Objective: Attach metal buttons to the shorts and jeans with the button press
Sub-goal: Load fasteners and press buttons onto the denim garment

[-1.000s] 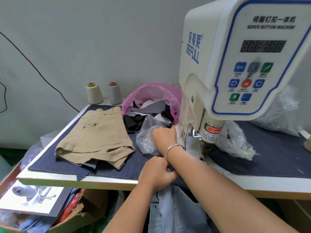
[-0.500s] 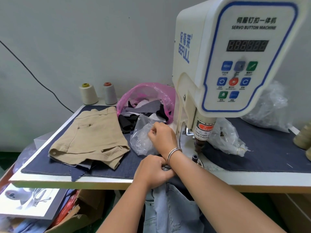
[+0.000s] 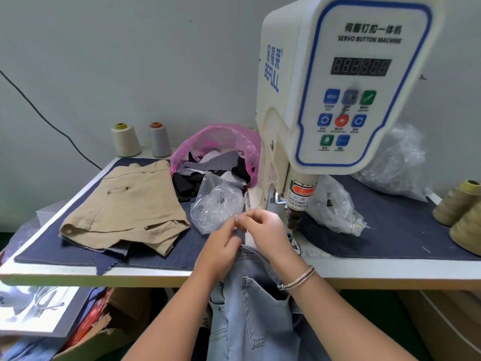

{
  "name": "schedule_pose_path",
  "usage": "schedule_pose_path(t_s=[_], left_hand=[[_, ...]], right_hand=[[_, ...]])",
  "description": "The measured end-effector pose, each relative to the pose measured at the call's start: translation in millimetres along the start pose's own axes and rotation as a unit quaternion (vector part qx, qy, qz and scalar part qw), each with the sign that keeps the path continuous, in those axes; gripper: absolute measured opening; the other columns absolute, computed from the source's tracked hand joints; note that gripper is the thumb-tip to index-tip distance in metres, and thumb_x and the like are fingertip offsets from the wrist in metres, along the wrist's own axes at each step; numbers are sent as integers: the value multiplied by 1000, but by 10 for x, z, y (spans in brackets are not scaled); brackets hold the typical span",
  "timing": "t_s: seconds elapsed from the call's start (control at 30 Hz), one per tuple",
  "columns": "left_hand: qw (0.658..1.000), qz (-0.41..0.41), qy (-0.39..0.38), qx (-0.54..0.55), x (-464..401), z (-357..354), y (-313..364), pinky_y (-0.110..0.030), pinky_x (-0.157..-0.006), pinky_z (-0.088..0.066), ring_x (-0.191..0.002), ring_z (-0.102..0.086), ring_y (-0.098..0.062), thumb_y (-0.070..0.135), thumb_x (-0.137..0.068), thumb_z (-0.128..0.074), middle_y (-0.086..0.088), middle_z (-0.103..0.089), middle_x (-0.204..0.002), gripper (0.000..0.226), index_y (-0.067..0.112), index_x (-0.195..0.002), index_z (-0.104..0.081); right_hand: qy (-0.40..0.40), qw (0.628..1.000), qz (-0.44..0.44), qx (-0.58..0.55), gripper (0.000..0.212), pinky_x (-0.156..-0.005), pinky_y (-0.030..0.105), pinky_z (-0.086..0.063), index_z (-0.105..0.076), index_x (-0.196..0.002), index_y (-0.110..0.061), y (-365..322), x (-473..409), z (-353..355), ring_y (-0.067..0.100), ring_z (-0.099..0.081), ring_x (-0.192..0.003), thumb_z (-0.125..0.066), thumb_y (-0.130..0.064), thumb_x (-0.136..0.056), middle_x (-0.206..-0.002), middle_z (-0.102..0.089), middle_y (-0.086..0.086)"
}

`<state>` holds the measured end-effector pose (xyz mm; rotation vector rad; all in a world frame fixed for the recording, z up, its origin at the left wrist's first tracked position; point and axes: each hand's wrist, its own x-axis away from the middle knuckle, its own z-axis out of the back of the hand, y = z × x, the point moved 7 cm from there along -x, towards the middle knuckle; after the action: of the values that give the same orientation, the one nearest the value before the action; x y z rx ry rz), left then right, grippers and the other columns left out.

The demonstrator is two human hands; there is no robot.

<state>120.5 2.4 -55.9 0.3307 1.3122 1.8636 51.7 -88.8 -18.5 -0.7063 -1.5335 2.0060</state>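
Light blue jeans [image 3: 250, 295] hang over the table's front edge, with the waistband lying under my hands. My right hand [image 3: 268, 230] and my left hand [image 3: 221, 248] meet fingertip to fingertip just in front of a clear plastic bag of buttons [image 3: 216, 204]. Together they pinch a small shiny metal button [image 3: 238, 218], which the fingers mostly hide. The white button press [image 3: 338, 100] stands to the right, and its dark punch [image 3: 294, 220] sits close beside my right hand. Khaki shorts [image 3: 130, 204] lie flat on the left of the table.
A pink bag of fabric scraps [image 3: 221, 157] sits behind the clear bag. Two thread cones [image 3: 125, 139] stand at the back left and more cones [image 3: 460, 212] at the right edge. Further clear bags [image 3: 335, 201] lie right of the press. Boxes [image 3: 104, 329] are under the table.
My right hand has come back out of the clear bag toward me. My left hand has let go of the jeans waistband and risen to meet its fingertips. The camera has shifted closer.
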Motion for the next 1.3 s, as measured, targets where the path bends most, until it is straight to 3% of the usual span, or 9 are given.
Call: schedule_pose_path(t_s=[0.1, 0.27, 0.43, 0.7, 0.83, 1.07, 1.3], left_hand=[[997, 14, 66, 31, 10, 74, -38, -31, -61, -40, -54, -47, -3, 34, -86, -36, 13, -56, -57, 12, 37, -88, -48], [995, 4, 97, -9, 26, 109, -9, -30, -58, -39, -55, -47, -3, 38, -90, -33, 6, -52, -60, 17, 30, -84, -47], [995, -9, 92, -23, 20, 101, -20, -24, -54, -34, -52, -43, -3, 27, -96, -42, 10, -48, -54, 15, 28, -83, -51], [996, -8, 90, -23, 21, 101, -16, -27, -53, -33, -52, -42, -7, 16, -98, -46, -1, -48, -55, 18, 20, -82, -53], [996, 2, 93, -16, 11, 103, -32, -21, -49, -29, -47, -36, -5, 14, -97, -48, 11, -44, -50, 19, 19, -79, -53], [996, 3, 92, 14, 6, 113, -35, -27, -55, -34, -53, -43, -4, 28, -88, -42, 8, -52, -57, 19, 22, -81, -58], [996, 1, 77, 43, -10, 93, -72, -30, -59, -38, -56, -45, -4, 30, -87, -41, 11, -53, -59, 20, 28, -84, -61]], right_hand=[[16, 1000, -6, 4, 19, -69, 19, -48, -67, -69, -25, 28, 24, 26, 1, -61, -70, -64, -16, -85, -71, -68, -9], [35, 997, 22, 68, 11, -74, 22, -49, -70, -77, -19, 44, 46, 20, 7, -62, -77, -64, -19, -85, -78, -69, -6], [47, 992, 51, 101, 9, -76, 23, -49, -73, -84, -15, 38, 43, 15, 9, -62, -81, -64, -18, -86, -82, -69, -3], [48, 987, 75, 132, 7, -73, 18, -48, -71, -84, -15, 11, 59, 4, 5, -60, -77, -64, -17, -85, -79, -67, -5], [54, 984, 107, 131, 12, -62, 7, -41, -65, -80, -20, -36, 115, 4, -3, -55, -66, -64, -8, -81, -68, -60, -10], [49, 981, 130, 138, 11, -68, 11, -46, -73, -85, -14, -64, 142, -17, 3, -59, -72, -66, -7, -81, -79, -67, -5], [49, 970, 160, 176, 9, -77, 20, -44, -68, -93, -8, -45, 176, -96, 13, -58, -84, -59, -10, -90, -89, -65, 2]])
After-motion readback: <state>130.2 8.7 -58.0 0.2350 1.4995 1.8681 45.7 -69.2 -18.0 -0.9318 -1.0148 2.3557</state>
